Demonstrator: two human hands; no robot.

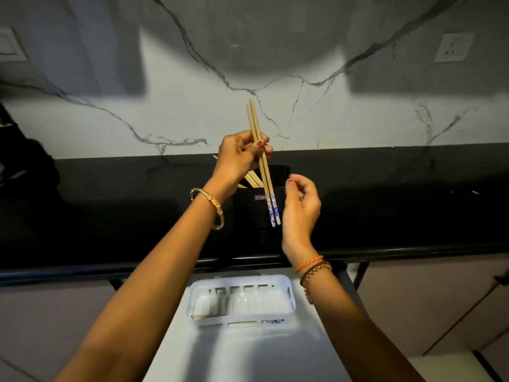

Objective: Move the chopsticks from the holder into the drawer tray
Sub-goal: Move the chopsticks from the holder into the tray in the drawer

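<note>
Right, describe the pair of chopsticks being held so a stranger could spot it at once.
Start at the black countertop under the marble wall. Above the black holder standing there, the left hand pinches a chopstick pair. Unlike the plain sticks left in the holder, its lower tips are blue-and-white patterned.

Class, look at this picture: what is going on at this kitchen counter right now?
A person is moving chopsticks out of a black holder on the dark counter. The left hand pinches a pair of chopsticks with blue-patterned ends, lifted clear above the holder. The right hand hovers open beside their lower ends, holding nothing. More chopsticks remain in the holder. Below, a white tray sits in the open drawer, with a few chopsticks seemingly already in it.
</note>
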